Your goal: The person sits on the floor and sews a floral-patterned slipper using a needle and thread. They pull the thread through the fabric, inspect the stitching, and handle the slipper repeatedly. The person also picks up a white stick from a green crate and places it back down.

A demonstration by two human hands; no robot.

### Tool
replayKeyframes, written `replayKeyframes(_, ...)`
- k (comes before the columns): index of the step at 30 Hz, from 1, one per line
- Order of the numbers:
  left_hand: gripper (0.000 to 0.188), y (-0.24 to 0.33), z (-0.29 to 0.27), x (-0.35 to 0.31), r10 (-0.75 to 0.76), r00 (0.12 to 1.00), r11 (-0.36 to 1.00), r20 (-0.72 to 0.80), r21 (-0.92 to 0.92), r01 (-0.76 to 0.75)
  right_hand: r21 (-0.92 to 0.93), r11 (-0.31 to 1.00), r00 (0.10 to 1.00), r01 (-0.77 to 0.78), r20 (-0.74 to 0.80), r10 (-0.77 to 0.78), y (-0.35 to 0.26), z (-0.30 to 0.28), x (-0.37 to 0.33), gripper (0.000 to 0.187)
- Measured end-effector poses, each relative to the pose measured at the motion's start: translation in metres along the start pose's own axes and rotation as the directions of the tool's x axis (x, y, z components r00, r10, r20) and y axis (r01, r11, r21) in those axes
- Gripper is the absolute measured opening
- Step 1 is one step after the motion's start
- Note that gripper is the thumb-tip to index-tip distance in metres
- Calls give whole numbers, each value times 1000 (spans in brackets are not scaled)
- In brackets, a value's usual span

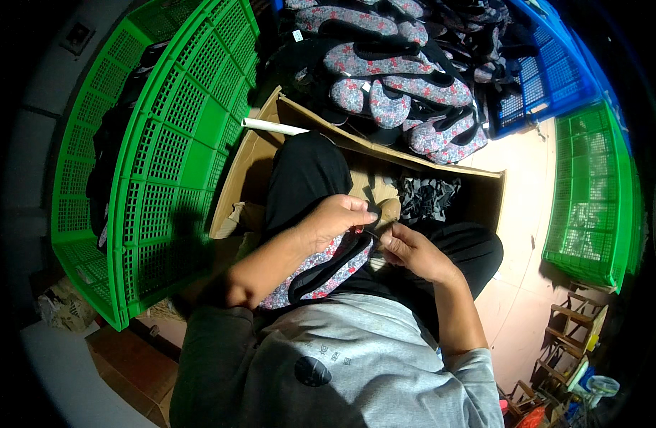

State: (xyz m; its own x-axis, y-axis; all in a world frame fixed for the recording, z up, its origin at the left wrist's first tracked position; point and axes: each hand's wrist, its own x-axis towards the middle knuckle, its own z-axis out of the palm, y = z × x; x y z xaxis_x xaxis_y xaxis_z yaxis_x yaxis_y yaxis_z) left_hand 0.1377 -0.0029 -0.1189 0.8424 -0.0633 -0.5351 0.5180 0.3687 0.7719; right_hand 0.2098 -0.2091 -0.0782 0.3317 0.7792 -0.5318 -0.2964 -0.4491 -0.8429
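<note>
A floral fabric shoe (346, 269), grey with red flowers and a black-trimmed opening, lies across my lap. My left hand (335, 222) is closed on its far end, thumb and fingers pinched at the dark edge. Just to the right, my right hand (414, 251) is closed in a pinch close to the same end. What sits between its fingertips is too small to make out. Beyond my knees, a heap of similar floral shoes (376, 58) with black trim is piled up.
An open cardboard box (389, 146) with dark scraps (429, 197) inside stands around my knees; a white tube (274, 127) rests on its edge. Green crates (164, 171) rise at left, another green crate (585, 192) at right. Blue crates (556, 75) flank the heap. A wooden rack (574, 324) stands lower right.
</note>
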Motion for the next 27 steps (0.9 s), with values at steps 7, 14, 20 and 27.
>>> replayKeyframes(7, 10, 1, 2, 1, -12, 1000, 1000, 0, -11, 12, -100, 994, 999, -34, -1, 34, -13, -2, 6, 30)
replayKeyframes(14, 10, 3, 2, 1, -20, 1000, 1000, 14, -7, 20, -38, 998, 999, -46, -5, 46, -11, 0, 11, 31)
replayKeyframes(20, 10, 3, 3, 1, -39, 999, 998, 2, -40, 39, 61, 990, 992, -126, 10, 125, -18, -1, 8, 30)
replayKeyframes(27, 10, 2, 1, 4, -30, 999, 1000, 27, 1, 30, -10, 1000, 1000, -24, 5, 24, 0, -2, 16, 27)
